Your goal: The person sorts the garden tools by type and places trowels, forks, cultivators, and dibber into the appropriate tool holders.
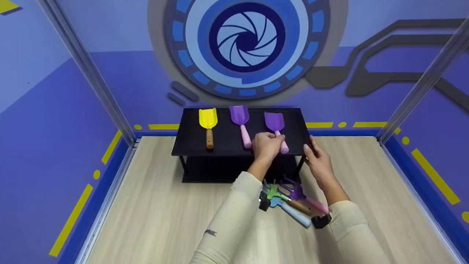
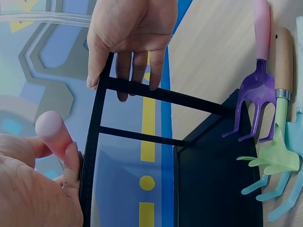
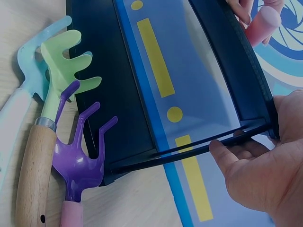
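We log the rightmost purple scoop (image 1: 274, 121) at the top of the black rack (image 1: 224, 141), long axis front to back, blade far, handle near. Left hand (image 1: 267, 146), the nearer, pinches that handle; right hand (image 1: 320, 163) grips the rack's right end.

Cream long sleeves: left sleeve (image 1: 225, 223) has a small dark irregular mark (image 1: 211, 232) on the forearm, right sleeve (image 1: 357, 234) plain. Black blocky units at wrists: left unit (image 1: 263, 202), right unit (image 1: 321, 221).
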A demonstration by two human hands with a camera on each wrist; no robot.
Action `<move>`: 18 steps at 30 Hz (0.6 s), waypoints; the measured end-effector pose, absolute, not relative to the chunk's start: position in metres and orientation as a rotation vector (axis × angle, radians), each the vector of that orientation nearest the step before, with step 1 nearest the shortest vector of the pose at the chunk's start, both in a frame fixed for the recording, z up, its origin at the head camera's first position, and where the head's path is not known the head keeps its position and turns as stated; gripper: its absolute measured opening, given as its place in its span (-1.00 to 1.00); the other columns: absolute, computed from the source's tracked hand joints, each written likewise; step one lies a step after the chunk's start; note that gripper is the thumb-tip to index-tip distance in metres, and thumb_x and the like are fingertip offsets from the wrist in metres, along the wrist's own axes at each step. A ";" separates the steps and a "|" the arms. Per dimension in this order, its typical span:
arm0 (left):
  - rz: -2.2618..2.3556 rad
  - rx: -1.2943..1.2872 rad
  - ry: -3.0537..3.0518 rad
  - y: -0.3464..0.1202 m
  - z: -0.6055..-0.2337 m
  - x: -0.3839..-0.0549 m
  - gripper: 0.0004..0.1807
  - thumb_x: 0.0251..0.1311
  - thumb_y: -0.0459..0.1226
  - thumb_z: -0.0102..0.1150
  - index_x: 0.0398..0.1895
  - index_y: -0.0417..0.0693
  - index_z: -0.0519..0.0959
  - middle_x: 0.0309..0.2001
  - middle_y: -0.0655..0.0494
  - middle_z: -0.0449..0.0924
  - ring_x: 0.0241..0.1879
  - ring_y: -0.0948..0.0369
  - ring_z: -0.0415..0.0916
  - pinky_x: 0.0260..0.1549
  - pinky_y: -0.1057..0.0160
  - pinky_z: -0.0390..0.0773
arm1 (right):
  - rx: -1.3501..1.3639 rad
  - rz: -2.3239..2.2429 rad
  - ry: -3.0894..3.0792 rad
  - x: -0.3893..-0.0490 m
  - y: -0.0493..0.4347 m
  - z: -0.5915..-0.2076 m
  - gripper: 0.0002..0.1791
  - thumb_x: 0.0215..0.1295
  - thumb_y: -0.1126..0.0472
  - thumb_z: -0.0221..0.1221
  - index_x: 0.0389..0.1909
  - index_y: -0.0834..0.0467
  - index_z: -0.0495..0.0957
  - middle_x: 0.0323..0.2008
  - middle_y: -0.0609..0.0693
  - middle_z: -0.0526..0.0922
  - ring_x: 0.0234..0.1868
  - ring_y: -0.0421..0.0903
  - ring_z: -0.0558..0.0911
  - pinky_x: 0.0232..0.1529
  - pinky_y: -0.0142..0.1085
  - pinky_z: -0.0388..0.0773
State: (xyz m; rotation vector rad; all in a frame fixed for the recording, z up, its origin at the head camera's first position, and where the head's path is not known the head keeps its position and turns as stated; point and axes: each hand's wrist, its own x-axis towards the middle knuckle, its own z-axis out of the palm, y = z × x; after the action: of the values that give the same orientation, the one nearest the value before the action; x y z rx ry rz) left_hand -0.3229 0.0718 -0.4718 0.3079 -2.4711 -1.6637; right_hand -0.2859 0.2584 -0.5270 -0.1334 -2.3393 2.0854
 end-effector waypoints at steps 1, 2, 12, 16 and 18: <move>-1.640 0.306 -2.471 0.073 -0.476 -0.327 -0.77 0.03 -0.08 0.54 -0.66 0.12 0.72 -0.45 0.26 0.75 -0.30 0.20 0.67 -0.16 0.19 0.67 | -0.133 2.085 -2.342 -0.286 0.258 -0.527 -0.28 0.72 -0.09 -0.05 0.73 -0.23 -0.11 0.76 -0.06 -0.13 0.72 0.08 0.15 0.69 0.06 0.18; -1.621 0.303 -2.470 0.074 -0.479 -0.330 -0.74 0.02 -0.09 0.51 -0.72 0.14 0.67 -0.51 0.28 0.70 -0.35 0.22 0.64 -0.23 0.21 0.65 | -0.133 2.085 -2.346 -0.286 0.258 -0.527 -0.28 0.72 -0.09 -0.06 0.73 -0.24 -0.12 0.76 -0.05 -0.13 0.72 0.09 0.14 0.69 0.06 0.17; -1.535 0.337 -2.560 0.075 -0.477 -0.337 -0.60 0.09 -0.09 0.43 -0.80 0.18 0.48 -0.59 0.27 0.58 -0.38 0.18 0.59 -0.30 0.18 0.61 | -0.143 2.073 -2.360 -0.287 0.259 -0.529 -0.28 0.72 -0.10 -0.06 0.73 -0.25 -0.12 0.76 -0.07 -0.14 0.71 0.08 0.16 0.68 0.06 0.19; -1.487 0.366 -2.618 0.075 -0.465 -0.328 -0.62 0.16 -0.09 0.44 -0.74 0.16 0.52 -0.50 0.22 0.68 -0.31 0.16 0.66 -0.17 0.13 0.68 | -0.141 2.072 -2.350 -0.287 0.259 -0.529 -0.28 0.72 -0.10 -0.05 0.73 -0.24 -0.11 0.76 -0.06 -0.13 0.71 0.09 0.17 0.68 0.07 0.19; -1.475 0.374 -2.630 0.076 -0.464 -0.329 -0.58 0.17 -0.07 0.45 -0.76 0.17 0.48 -0.52 0.24 0.65 -0.34 0.18 0.64 -0.19 0.13 0.67 | -0.141 2.071 -2.355 -0.287 0.259 -0.528 -0.28 0.72 -0.10 -0.05 0.73 -0.24 -0.12 0.76 -0.06 -0.13 0.71 0.09 0.17 0.68 0.07 0.19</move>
State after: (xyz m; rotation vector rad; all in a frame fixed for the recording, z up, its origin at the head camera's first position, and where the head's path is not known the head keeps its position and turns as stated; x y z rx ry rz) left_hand -0.3295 0.0758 -0.4640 0.3744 -2.6304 -1.4750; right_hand -0.2869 0.2589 -0.5283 -0.1413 -2.3548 2.0706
